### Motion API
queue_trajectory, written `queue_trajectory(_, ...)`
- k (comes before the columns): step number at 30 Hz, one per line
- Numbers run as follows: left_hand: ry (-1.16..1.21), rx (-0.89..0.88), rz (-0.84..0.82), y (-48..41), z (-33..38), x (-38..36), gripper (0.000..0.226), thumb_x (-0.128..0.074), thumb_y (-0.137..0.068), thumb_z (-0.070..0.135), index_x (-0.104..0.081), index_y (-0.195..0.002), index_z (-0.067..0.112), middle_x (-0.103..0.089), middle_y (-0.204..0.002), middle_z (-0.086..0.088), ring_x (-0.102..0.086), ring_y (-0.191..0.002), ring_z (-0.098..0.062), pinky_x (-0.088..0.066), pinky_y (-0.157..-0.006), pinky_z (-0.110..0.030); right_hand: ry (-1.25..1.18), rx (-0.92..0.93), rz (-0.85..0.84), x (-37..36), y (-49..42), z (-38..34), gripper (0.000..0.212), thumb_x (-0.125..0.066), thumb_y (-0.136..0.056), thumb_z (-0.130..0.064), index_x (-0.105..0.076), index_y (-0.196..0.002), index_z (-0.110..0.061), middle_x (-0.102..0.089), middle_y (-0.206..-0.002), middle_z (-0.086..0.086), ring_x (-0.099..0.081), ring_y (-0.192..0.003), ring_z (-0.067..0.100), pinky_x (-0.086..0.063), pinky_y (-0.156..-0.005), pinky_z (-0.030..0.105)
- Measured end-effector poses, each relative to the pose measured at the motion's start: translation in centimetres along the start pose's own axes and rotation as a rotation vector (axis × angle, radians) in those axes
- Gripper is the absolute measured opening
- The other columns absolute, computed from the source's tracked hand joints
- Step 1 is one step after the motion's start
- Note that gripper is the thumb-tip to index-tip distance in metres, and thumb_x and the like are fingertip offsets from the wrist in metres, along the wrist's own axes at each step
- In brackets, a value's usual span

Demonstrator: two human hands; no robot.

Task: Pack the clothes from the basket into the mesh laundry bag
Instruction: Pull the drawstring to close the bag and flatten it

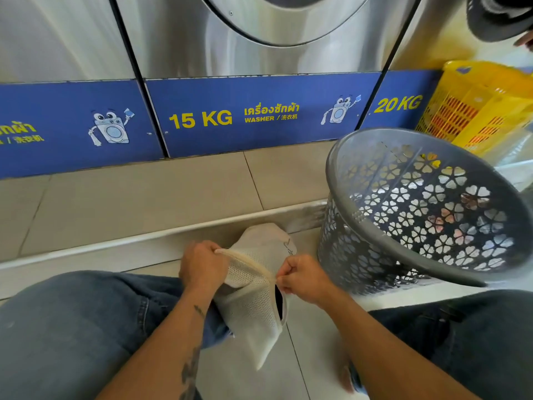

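A white mesh laundry bag (253, 307) hangs between my knees, bulging with pale cloth at its far end. My left hand (202, 268) is closed on the bag's left edge by the zip seam. At the right end of that seam my right hand (302, 280) pinches the zip, where a dark slit of opening shows just below. The grey plastic basket (360, 255) with flower-shaped holes stands tilted at the right on the floor; I see no clothes inside it.
Steel washing machines with blue panels marked 15 KG (202, 119) and 20 KG stand ahead behind a tiled step (144, 197). A yellow crate-style basket (476, 111) sits at the far right. Another person's hand shows at the top right corner. My jeans-clad legs flank the bag.
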State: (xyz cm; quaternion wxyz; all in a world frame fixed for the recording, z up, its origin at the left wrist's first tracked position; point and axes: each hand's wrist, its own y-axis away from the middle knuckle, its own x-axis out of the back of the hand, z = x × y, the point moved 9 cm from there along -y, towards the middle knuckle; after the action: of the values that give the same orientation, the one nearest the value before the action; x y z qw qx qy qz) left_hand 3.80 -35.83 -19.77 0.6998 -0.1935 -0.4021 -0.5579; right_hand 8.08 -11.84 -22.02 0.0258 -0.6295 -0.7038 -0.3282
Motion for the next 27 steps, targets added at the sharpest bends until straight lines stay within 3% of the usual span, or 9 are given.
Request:
queue_trajectory(4, -0.322, -0.539, -0.053, 4.0, 5.1, -2.8, 0.047, -0.062, -0.073, 0.019, -0.061, -0.118, 0.033, -0.044, -0.126, 0.002, -0.041, -0.114, -0.023, -0.039, -0.091, -0.036, -0.055, -0.002, 0.038, 0.3, -0.2, -0.7, 0.032, -0.068, -0.08, 0.008, -0.068, -0.061, -0.017, -0.07, -0.063, 0.004, -0.067, -0.061, 0.018, -0.059, -0.065, 0.033)
queue_trajectory(6, -0.361, -0.682, -0.136, 5.7, 6.3, -4.7, 0.042, -0.054, -0.078, 0.025, -0.06, -0.118, 0.037, -0.041, -0.136, 0.006, -0.037, -0.123, -0.022, -0.035, -0.097, -0.04, -0.082, 0.031, 0.044, 0.2, -0.4, -1.8, 0.034, -0.067, -0.079, 0.01, -0.068, -0.06, -0.017, -0.069, -0.062, 0.006, -0.066, -0.06, 0.018, -0.059, -0.065, 0.034)
queue_trajectory(9, -0.261, -0.587, -0.166, 4.5, 5.3, -4.8, 0.025, -0.047, -0.09, 0.033, -0.069, -0.101, 0.033, -0.061, -0.112, 0.01, -0.054, -0.105, -0.019, -0.044, -0.086, -0.04, -0.057, 0.063, 0.04, -0.1, -0.4, -2.7, 0.03, -0.068, -0.078, 0.01, -0.069, -0.062, -0.015, -0.07, -0.061, 0.005, -0.065, -0.058, 0.016, -0.056, -0.062, 0.028)
queue_trajectory(12, -0.299, -0.53, -0.106, 3.1, 4.5, -4.3, 0.022, -0.048, -0.092, 0.034, -0.07, -0.092, 0.029, -0.065, -0.096, 0.006, -0.06, -0.089, -0.021, -0.049, -0.076, -0.038, -0.069, 0.039, 0.025, -0.3, -0.2, -2.2, 0.028, -0.069, -0.08, 0.01, -0.069, -0.065, -0.014, -0.07, -0.063, 0.004, -0.066, -0.06, 0.015, -0.055, -0.062, 0.027)
queue_trajectory(15, -0.322, -0.499, -0.049, 2.3, 4.6, -3.9, 0.021, -0.048, -0.093, 0.03, -0.068, -0.092, 0.025, -0.064, -0.097, 0.003, -0.06, -0.088, -0.025, -0.049, -0.074, -0.039, -0.005, 0.033, 0.009, -0.7, 0.0, -1.6, 0.031, -0.068, -0.079, 0.007, -0.069, -0.063, -0.02, -0.07, -0.064, -0.001, -0.067, -0.066, 0.015, -0.061, -0.071, 0.033)
queue_trajectory(19, -0.282, -0.276, 0.0, -0.6, 1.7, -1.8, 0.018, -0.053, -0.092, 0.027, -0.071, -0.096, 0.024, -0.063, -0.106, -0.003, -0.058, -0.096, -0.03, -0.047, -0.077, -0.04, 0.093, -0.033, -0.091, -2.2, 1.3, 0.8, 0.029, -0.069, -0.079, 0.002, -0.068, -0.062, -0.021, -0.069, -0.064, 0.0, -0.068, -0.066, 0.016, -0.064, -0.074, 0.041)
queue_trajectory(23, -0.298, -0.205, -0.016, -0.8, 1.2, -0.7, 0.021, -0.056, -0.088, 0.022, -0.067, -0.105, 0.026, -0.057, -0.118, -0.004, -0.054, -0.107, -0.031, -0.047, -0.089, -0.044, 0.001, -0.069, -0.07, -2.0, 1.2, 1.8, 0.026, -0.068, -0.081, 0.007, -0.068, -0.064, -0.013, -0.068, -0.062, 0.006, -0.065, -0.059, 0.018, -0.06, -0.064, 0.035)
queue_trajectory(27, -0.079, -0.324, -0.22, 2.1, 3.2, -3.3, 0.025, -0.046, -0.093, 0.02, -0.058, -0.11, 0.032, -0.066, -0.099, -0.001, -0.061, -0.081, -0.02, -0.052, -0.075, -0.037, -0.14, -0.074, -0.015, -1.8, 0.5, 0.2, 0.021, -0.066, -0.083, 0.009, -0.069, -0.07, -0.006, -0.07, -0.066, 0.011, -0.064, -0.057, 0.017, -0.054, -0.057, 0.026)
